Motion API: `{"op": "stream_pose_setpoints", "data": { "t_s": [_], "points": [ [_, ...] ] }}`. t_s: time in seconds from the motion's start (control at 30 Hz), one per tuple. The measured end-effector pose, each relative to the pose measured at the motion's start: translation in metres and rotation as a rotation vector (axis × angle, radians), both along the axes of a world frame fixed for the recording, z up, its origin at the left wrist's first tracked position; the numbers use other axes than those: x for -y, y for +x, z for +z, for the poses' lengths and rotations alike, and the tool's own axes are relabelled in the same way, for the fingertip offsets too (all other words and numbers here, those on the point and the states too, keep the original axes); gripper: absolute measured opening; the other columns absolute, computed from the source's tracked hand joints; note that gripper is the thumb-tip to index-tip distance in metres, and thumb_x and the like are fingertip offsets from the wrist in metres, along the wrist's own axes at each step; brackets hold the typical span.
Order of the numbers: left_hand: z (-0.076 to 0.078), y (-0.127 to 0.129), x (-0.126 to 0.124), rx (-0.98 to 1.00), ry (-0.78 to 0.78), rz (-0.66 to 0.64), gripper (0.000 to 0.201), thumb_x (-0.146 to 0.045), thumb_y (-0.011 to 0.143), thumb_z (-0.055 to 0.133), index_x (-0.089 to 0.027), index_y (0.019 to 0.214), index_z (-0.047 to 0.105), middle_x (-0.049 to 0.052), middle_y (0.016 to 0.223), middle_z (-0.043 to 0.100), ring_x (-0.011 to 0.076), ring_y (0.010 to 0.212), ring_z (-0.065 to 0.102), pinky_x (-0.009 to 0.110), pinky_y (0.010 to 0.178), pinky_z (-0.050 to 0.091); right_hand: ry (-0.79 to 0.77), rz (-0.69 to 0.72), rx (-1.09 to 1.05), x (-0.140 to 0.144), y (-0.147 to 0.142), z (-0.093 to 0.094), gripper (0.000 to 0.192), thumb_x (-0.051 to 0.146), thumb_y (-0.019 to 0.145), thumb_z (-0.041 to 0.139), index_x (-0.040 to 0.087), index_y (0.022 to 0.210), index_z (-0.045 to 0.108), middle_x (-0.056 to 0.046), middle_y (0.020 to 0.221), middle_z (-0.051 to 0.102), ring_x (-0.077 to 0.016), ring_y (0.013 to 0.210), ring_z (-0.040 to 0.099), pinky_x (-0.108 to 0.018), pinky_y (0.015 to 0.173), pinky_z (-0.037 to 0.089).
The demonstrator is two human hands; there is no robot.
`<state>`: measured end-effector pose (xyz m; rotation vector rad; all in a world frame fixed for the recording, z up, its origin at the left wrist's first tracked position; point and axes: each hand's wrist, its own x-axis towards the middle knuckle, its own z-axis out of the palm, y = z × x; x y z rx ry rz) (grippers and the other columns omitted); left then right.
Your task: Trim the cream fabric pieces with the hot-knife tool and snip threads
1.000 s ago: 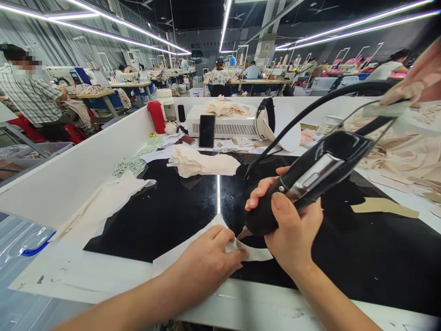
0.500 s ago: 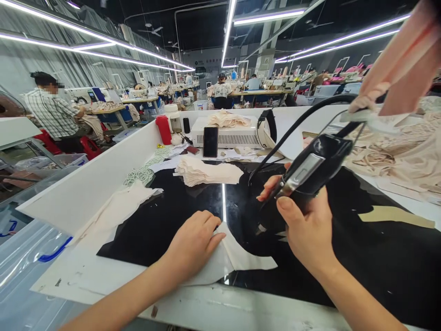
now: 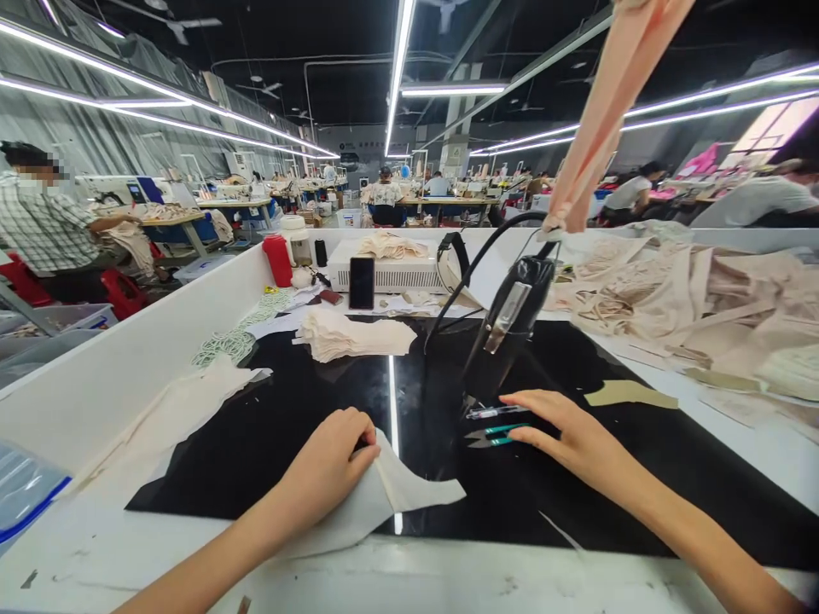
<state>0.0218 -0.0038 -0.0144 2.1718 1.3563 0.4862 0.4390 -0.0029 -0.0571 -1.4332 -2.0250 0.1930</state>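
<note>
Near the worktop's (image 3: 441, 570) front edge, left hand (image 3: 333, 452) curls over a soft-looking fabric panel (image 3: 371, 505), grip unclear, edge best pinched, while right hand (image 3: 566, 429), fingers parted, meets stiff-looking thread snips (image 3: 501, 441), handles graspable!

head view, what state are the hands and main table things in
left hand, fingers bent, on pale fabric piece
right hand, thumb and fingers spread at thread snips
thread snips, blades apart
pen, lying beside thread snips
black handheld tool, hanging tilted from pink strip
phone, upright, screen dark
green cord, loosely heaped
</note>
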Motion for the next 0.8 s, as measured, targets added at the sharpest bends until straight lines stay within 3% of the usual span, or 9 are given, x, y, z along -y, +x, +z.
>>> {"op": "stream_pose_setpoints", "data": {
  "t_s": [0.2, 0.33, 0.5, 0.7, 0.8],
  "points": [
    [0.007, -0.003, 0.001, 0.236, -0.182, 0.062, 0.015, -0.038, 0.094, 0.068, -0.024, 0.094, 0.065, 0.001, 0.093, 0.069, 0.0231, 0.088, 0.063, 0.036, 0.085, 0.047, -0.001, 0.085, 0.125, 0.008, -0.008, -0.011, 0.072, 0.085, 0.111, 0.046, 0.031, 0.135, 0.087, -0.015, 0.127, 0.088, -0.0376, 0.116, 0.084, -0.056, 0.103, 0.069],
    [0.007, -0.002, 0.000, 0.485, -0.407, 0.152, 0.036, -0.046, 0.075, 0.083, -0.021, 0.098, 0.074, 0.000, 0.090, 0.070, 0.0205, 0.085, 0.063, 0.033, 0.081, 0.046, 0.022, 0.097, 0.122, 0.008, -0.016, -0.014, 0.070, 0.082, 0.114, 0.041, 0.028, 0.115, 0.086, -0.013, 0.110, 0.085, -0.0346, 0.098, 0.083, -0.050, 0.088, 0.068],
    [0.011, -0.003, 0.006, 0.601, -0.598, 0.206, 0.047, -0.050, 0.067, 0.095, -0.017, 0.098, 0.081, 0.003, 0.094, 0.076, 0.0183, 0.087, 0.063, 0.031, 0.083, 0.044, -0.001, 0.027, 0.060, 0.026, -0.030, -0.012, 0.044, 0.058, 0.117, 0.046, 0.029, 0.089, 0.064, -0.005, 0.084, 0.073, -0.0252, 0.070, 0.073, -0.038, 0.066, 0.058],
    [0.016, -0.004, 0.013, 0.614, -0.647, 0.208, 0.058, -0.066, 0.068, 0.100, -0.017, 0.092, 0.080, -0.003, 0.079, 0.062, 0.0103, 0.068, 0.042, 0.028, 0.065, 0.028, -0.166, -0.081, -0.047, 0.065, -0.053, -0.018, 0.028, 0.048, 0.114, 0.049, 0.032, 0.093, 0.059, 0.001, 0.068, 0.067, -0.0216, 0.050, 0.061, -0.034, 0.053, 0.049],
    [0.018, -0.002, 0.017, 0.633, -0.654, 0.207, 0.064, -0.072, 0.068, 0.101, -0.018, 0.093, 0.078, -0.006, 0.075, 0.054, 0.0089, 0.065, 0.034, 0.027, 0.061, 0.022, -0.224, -0.121, -0.136, 0.077, -0.058, -0.026, 0.027, 0.055, 0.111, 0.056, 0.032, 0.107, 0.068, 0.000, 0.077, 0.076, -0.0239, 0.059, 0.071, -0.032, 0.056, 0.056]
  ]
}}
